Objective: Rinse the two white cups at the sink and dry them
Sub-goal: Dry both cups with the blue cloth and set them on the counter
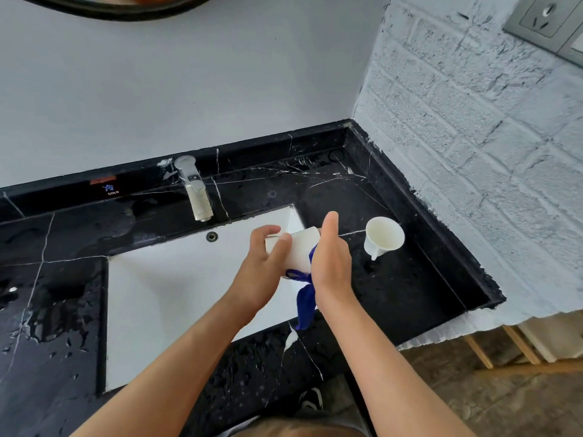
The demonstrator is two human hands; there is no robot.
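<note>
My left hand (pixel 266 266) grips a white cup (pixel 299 247) over the right end of the white sink (pixel 176 291). My right hand (pixel 331 263) presses a blue cloth (pixel 306 302) against the cup's side, and the cloth's tail hangs down below the hands. A second white cup (pixel 383 236) with a handle stands on the black counter (pixel 394 279) just right of my hands, its mouth tilted toward me.
A chrome faucet (pixel 195 190) stands behind the sink, with no water running. The black marble counter is wet with droplets on the left (pixel 47 320). A painted brick wall (pixel 473 152) bounds the counter's right side.
</note>
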